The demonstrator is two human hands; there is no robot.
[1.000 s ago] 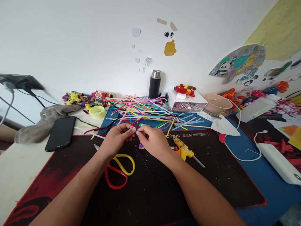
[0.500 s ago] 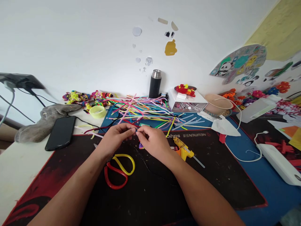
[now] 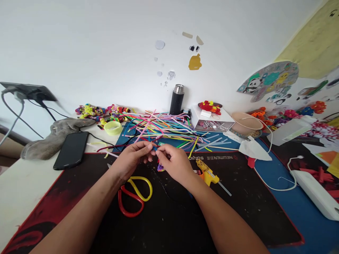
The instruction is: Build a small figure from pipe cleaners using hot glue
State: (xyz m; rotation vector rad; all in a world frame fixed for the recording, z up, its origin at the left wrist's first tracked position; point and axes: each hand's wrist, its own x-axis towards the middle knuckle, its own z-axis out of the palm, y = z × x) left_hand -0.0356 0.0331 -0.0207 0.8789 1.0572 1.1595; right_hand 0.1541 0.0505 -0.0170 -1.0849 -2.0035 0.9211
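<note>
Phone (image 3: 71,150) — black, face up on the pale desk at far left, beside a grey plush toy (image 3: 54,135).

Scissors (image 3: 134,194) — red and yellow handles, flat on the black mat (image 3: 238,201), below the left wrist, untouched.

Left hand (image 3: 129,158) — fingers pinched narrow on the near end of a thin stem (image 3: 155,148), what looks like a blue pipe cleaner; most of it is hidden by the fingers.

Stem — held just above the mat's far edge, between the two hands. Long axis judged to run left–right, roughly level; which end leads cannot be told.

Right hand (image 3: 174,163) — thumb and forefinger closed on the stem's other end, fingertips almost touching the left's. A small purple and orange piece (image 3: 160,167) lies just beneath.

Handling note — a twist or bend here is best made with both pinches close together and firm, so that the wire turns at the grip and does not bow along its length.

Pile of coloured stems (image 3: 164,128) — just behind the hands, lying crosswise.

Glue gun (image 3: 208,173) — yellow, on the mat beside the right wrist.
</note>
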